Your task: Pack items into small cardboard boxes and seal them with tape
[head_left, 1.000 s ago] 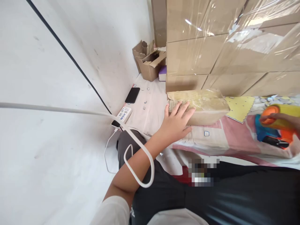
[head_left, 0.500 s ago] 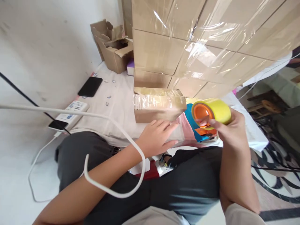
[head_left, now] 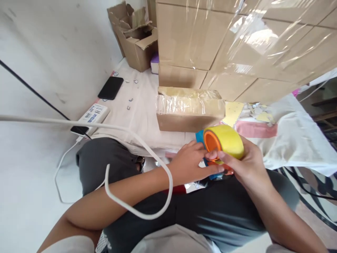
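Note:
My right hand point(head_left: 247, 158) is wrapped round a tape dispenser, its thumb by the orange core of the yellow tape roll point(head_left: 229, 140). The dispenser has a blue frame point(head_left: 199, 136) and orange parts near its lower end. My left hand point(head_left: 189, 163) is at the dispenser's left side, thumb across its lower front and fingertips partly hidden behind it, closed on it. Just beyond the hands, a small cardboard box point(head_left: 184, 121) lies on the cloth-covered surface, with shiny clear tape over its top.
Taped cardboard boxes point(head_left: 189, 38) are stacked behind. An open, torn carton point(head_left: 139, 52) stands at the back left. A black phone point(head_left: 111, 88) and a white device point(head_left: 96, 114) lie at left. A white cable point(head_left: 142, 140) loops across the foreground. Paper scraps point(head_left: 259, 111) lie at right.
My right hand has brought the tape dispenser left and down, in front of me. My left hand has left the small box's front and moved right onto the dispenser. The view has shifted.

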Available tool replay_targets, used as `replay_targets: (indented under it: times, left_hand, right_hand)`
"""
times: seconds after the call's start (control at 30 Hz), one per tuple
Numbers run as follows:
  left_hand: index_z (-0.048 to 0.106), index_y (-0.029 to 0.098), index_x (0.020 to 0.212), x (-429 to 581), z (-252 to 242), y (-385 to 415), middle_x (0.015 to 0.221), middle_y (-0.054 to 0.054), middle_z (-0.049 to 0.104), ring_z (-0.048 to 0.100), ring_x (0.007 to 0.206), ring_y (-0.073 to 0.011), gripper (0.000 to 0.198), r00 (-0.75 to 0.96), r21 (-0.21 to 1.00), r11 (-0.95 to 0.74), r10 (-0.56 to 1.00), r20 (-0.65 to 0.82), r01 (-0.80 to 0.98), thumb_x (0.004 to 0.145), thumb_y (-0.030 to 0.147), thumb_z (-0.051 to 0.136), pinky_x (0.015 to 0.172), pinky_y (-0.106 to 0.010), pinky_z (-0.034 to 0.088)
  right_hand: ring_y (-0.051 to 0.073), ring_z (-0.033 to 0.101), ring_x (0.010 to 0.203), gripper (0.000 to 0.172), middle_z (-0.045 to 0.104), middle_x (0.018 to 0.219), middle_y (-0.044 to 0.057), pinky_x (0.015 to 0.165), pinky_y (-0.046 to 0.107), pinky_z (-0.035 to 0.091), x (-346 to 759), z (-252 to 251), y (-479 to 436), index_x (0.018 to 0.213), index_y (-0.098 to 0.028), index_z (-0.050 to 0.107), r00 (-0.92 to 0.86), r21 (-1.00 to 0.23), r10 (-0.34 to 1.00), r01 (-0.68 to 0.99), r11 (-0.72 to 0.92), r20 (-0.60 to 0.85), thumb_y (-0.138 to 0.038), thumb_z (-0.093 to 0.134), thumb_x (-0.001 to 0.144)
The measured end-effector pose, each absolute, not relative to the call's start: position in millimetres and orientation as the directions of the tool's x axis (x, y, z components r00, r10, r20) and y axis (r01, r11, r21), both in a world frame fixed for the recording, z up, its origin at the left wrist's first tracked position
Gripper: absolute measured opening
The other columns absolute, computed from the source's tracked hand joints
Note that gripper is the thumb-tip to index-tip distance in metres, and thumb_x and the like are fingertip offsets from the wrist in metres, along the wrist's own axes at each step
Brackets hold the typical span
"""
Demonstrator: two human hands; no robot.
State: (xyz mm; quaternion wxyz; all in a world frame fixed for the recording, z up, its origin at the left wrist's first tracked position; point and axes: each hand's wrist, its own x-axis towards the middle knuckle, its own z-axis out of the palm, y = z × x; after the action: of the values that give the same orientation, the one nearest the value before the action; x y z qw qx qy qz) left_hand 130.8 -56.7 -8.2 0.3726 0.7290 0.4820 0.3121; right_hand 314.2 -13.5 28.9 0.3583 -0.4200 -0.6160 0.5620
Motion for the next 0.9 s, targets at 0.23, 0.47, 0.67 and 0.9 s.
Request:
replay_targets:
  times: [0.23, 0.47, 0.67, 0.9]
  left_hand:
    - [0.08, 0.019, 0.095, 154, -53, -53, 0.093, -0.006, 0.07, 0.064, 0.099, -0.024, 0.032, 0.123, 0.96, 0.179, 0.97, -0.208, 0.214, 0.085, 0.049, 0.072, 0.091, -0.035, 0.052]
    - [0.084, 0.025, 0.091, 157, -54, -61, 0.094, -0.007, 0.072, 0.062, 0.104, -0.0267, 0.028, 0.068, 0.921, 0.247, 0.958, -0.28, 0.301, 0.083, 0.048, 0.069, 0.098, -0.04, 0.048]
    - [0.083, 0.016, 0.089, 155, -60, -55, 0.078, -0.004, 0.074, 0.062, 0.07, -0.0147, 0.028, 0.146, 0.936, 0.35, 0.929, -0.341, -0.039, 0.08, 0.041, 0.073, 0.067, -0.028, 0.048]
    - [0.078, 0.013, 0.074, 145, -41, -48, 0.061, 0.002, 0.058, 0.044, 0.058, -0.0074, 0.029, 0.133, 0.895, 0.406, 0.913, -0.386, -0.186, 0.076, 0.042, 0.079, 0.054, -0.024, 0.032]
  right_hand:
    - [0.019, 0.07, 0.074, 0.023, 0.072, 0.079, 0.002, 0.069, 0.03, 0.061, 292, -18, -4, 0.092, -0.021, 0.071, -0.246, -0.992, 0.961, 0.019, -0.124, -0.124, -0.035, 0.085, 0.08]
    - [0.017, 0.064, 0.07, 0.023, 0.067, 0.077, 0.0, 0.066, 0.029, 0.057, 290, -31, 0, 0.085, -0.021, 0.068, -0.168, -0.993, 0.981, -0.042, -0.108, -0.099, -0.038, 0.083, 0.08]
    - [0.028, 0.072, 0.079, 0.03, 0.073, 0.081, 0.006, 0.069, 0.042, 0.063, 299, -52, 25, 0.091, -0.026, 0.07, -0.399, -0.993, 0.911, -0.02, -0.12, -0.102, -0.054, 0.075, 0.081]
    - [0.03, 0.074, 0.079, 0.055, 0.072, 0.072, 0.008, 0.068, 0.041, 0.064, 296, -81, 38, 0.077, -0.021, 0.071, -0.356, -0.996, 0.934, 0.076, 0.046, 0.016, -0.073, 0.055, 0.089]
